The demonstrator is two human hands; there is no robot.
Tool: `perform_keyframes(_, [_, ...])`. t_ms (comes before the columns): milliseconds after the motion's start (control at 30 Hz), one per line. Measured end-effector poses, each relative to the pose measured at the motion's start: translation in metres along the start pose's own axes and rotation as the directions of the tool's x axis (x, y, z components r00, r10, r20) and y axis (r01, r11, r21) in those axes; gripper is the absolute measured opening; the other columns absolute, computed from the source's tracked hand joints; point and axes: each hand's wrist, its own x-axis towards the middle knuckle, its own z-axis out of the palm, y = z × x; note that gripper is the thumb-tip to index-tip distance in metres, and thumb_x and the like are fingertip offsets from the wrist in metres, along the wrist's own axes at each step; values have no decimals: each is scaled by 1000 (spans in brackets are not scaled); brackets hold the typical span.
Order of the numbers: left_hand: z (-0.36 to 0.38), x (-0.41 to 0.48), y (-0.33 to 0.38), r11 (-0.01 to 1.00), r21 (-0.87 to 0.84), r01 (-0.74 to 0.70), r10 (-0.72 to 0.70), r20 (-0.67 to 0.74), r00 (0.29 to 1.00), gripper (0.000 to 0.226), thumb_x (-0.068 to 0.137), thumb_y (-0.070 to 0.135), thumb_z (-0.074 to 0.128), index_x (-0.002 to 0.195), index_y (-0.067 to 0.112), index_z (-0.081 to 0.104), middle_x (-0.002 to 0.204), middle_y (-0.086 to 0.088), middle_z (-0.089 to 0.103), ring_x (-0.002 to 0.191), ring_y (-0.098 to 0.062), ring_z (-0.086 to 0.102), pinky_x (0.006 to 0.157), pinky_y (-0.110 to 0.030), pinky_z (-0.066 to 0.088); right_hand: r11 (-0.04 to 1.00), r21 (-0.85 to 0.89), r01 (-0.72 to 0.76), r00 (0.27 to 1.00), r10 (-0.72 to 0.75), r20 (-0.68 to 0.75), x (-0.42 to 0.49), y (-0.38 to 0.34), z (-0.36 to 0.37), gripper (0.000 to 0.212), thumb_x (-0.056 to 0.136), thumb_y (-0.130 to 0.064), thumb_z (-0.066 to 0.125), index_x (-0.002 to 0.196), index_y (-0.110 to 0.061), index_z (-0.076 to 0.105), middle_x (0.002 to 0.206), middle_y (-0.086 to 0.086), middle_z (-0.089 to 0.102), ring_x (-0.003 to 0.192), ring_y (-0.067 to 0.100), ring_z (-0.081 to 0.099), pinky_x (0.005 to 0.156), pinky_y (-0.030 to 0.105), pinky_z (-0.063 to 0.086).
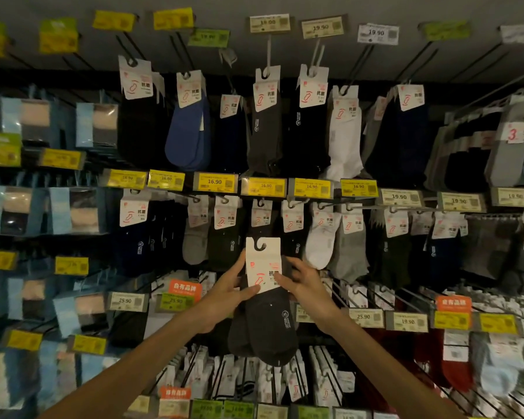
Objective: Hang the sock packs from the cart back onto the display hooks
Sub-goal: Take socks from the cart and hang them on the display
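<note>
Both hands grip a dark grey sock pack with white card header (263, 297), left hand (224, 293) & right hand (307, 287) pinching the card's sides. Pack upright w/ its hook slot at 12 o'clock, just below the black wire display hook (261, 202), also at 12; cart not in view.

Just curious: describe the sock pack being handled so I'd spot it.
On the sock wall, below the yellow 16.90 tags, left hand and right hand hold a dark sock pack. Unlike its neighbours, its white card hangs on no hook.
</note>
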Motion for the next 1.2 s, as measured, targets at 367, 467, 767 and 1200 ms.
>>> perform_keyframes(367, [-19,48,33,972,-163,-167,106,-328,939,66,94,3,65,149,31,41,115,5,64,95,-8,64,61,-14,55,992,-96,84,995,-89,-54,63,-31,23,46,93,-4,63,130,-24,45,113,0,67,110,17,63,93,37,56])
perform_keyframes(467, [-31,68,53,980,-128,-152,109,-295,949,65,94,2,64,148,30,44,122,3,64,97,-3,59,61,-11,53,993,-86,85,993,-91,-79,81,-42,23,47,94,-4,62,133,-22,44,125,8,64,116,21,61,98,43,53])
perform_keyframes(767, [-32,73,28,987,-51,-155,139,-239,961,64,93,8,68,148,31,45,102,27,65,86,10,67,63,-10,53,997,-67,39,997,-43,-60,71,-26,15,50,93,-4,62,138,-20,44,123,5,66,115,21,62,97,45,54])
perform_keyframes(1200, [-42,115,43,983,7,-182,179,-235,956,62,95,7,65,149,27,43,105,23,64,95,3,63,67,-8,52,990,-80,119,989,-126,-84,116,-29,8,42,93,-2,62,125,-26,47,111,-3,66,105,14,64,84,29,59])
